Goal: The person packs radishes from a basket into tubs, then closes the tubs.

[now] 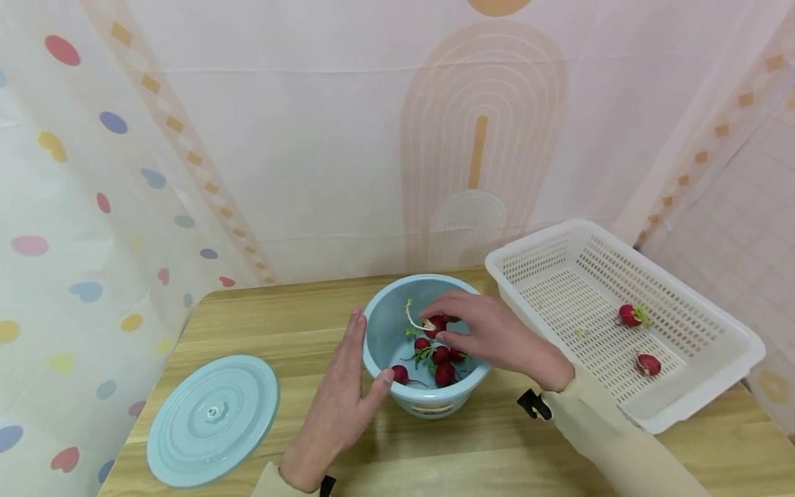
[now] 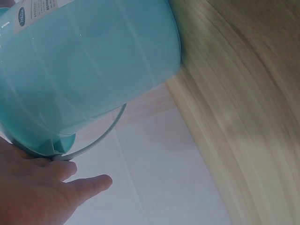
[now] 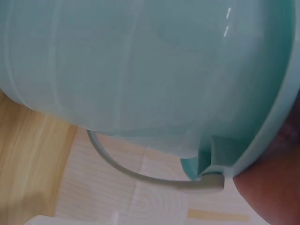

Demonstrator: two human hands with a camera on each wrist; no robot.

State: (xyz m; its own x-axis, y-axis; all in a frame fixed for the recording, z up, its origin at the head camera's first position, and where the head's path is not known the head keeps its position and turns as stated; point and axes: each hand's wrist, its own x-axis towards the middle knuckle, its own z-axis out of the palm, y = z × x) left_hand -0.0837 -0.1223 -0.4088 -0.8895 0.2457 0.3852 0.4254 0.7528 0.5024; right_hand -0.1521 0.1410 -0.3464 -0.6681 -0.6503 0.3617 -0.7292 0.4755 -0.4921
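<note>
Mid-frame, the right hand (image 1: 487,333) pinches a round radish (image 1: 436,326) inside the smooth, glossy bucket (image 1: 428,397). The left hand (image 1: 337,399), fingers straight, rests against its rim.

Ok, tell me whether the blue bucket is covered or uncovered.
Uncovered: the head view shows radishes inside the bucket, and a round blue lid lies apart on the table.

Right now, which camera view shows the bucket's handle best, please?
The right wrist view: the handle looks largest there, its joint at the bucket clear. The left wrist view shows it thinner, near the left hand. In the head view I cannot make it out.
</note>
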